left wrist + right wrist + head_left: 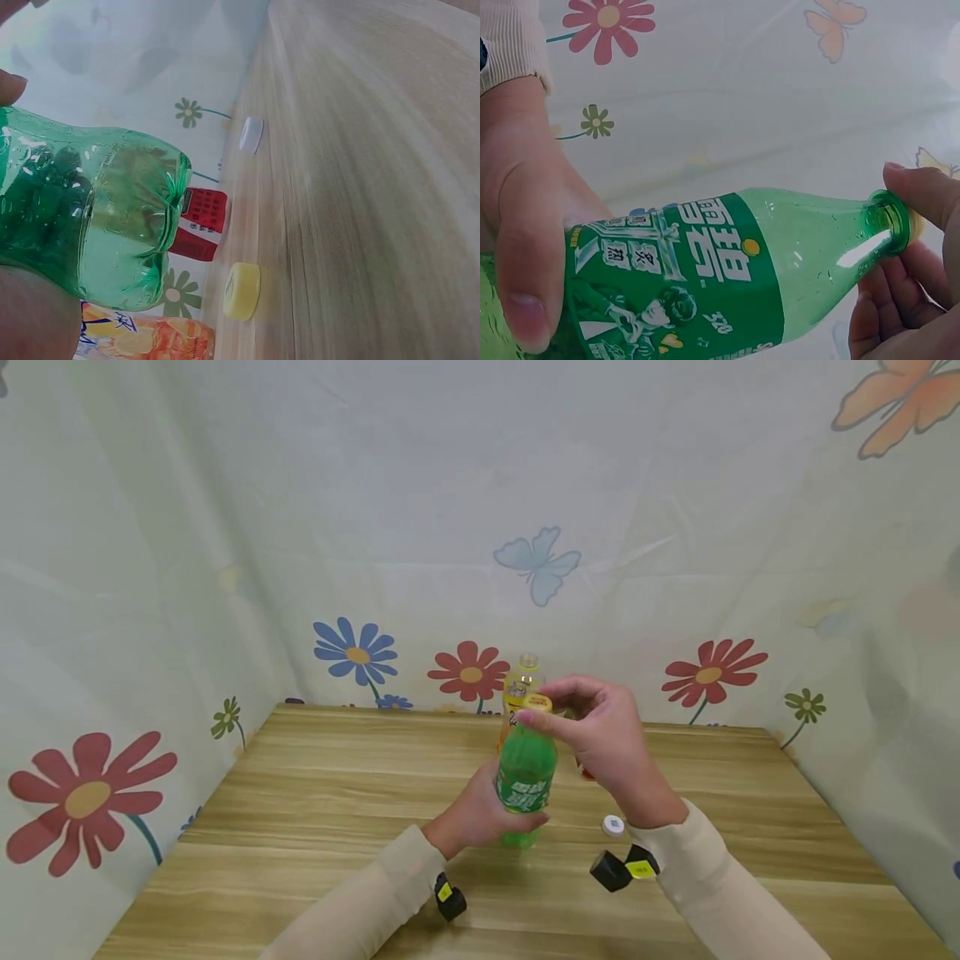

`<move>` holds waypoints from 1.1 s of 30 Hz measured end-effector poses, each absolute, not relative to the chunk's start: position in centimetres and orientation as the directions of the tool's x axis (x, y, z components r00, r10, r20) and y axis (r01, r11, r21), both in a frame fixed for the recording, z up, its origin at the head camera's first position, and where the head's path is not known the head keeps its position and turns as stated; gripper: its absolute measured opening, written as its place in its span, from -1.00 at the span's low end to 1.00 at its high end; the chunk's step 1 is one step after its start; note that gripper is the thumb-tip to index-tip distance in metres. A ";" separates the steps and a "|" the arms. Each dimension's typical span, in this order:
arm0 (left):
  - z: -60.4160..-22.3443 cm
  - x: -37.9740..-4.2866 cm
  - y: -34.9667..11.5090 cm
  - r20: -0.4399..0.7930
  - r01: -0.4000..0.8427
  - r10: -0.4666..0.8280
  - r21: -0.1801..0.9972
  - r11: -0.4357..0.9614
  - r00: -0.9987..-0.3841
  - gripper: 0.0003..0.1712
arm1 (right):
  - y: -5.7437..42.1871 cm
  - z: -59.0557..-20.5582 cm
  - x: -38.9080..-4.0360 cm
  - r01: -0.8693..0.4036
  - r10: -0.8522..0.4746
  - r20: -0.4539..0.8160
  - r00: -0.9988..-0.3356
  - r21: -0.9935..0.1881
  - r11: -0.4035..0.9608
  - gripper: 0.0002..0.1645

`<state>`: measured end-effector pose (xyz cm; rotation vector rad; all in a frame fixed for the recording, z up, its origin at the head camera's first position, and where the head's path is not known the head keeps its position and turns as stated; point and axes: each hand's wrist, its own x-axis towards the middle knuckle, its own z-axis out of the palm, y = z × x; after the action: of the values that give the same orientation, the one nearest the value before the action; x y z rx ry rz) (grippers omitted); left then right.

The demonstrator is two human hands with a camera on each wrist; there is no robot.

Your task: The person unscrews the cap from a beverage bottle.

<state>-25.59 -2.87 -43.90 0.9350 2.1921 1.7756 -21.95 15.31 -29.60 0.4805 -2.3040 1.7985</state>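
Observation:
My left hand is wrapped around the lower body of a green plastic soda bottle, holding it upright above the table. At the bottle's mouth, my right hand pinches a yellow cap between thumb and fingers. From the right wrist view, the green label faces the camera, and the left thumb lies across its lower edge. Whether the cap sits on the thread or just against the rim cannot be told. The bottle's base hangs clear of the wood in the left wrist view.
An uncapped bottle of orange drink stands behind the green one. A white cap lies on the wooden table, as does another yellow cap. A red, white-marked container stands farther back, mostly hidden in the head view.

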 end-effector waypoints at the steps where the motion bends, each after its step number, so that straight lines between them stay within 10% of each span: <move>1: -43.9 -25.6 -2.9 0.248 0.360 0.561 0.928 0.097 -0.790 -0.29 | 15.4 -29.6 -22.0 -0.358 -0.152 0.331 -0.931 -0.909 0.214 -0.58; 33: -43.2 -25.1 -2.9 0.249 0.368 0.545 0.923 0.118 -0.801 -0.32 | 16.0 -29.2 -22.6 -0.448 -0.348 0.350 -0.870 -0.855 0.260 -0.47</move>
<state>-25.13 -2.91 -43.21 0.9199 2.2310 1.7667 -22.62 16.03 -29.20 0.7674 -2.4209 1.6917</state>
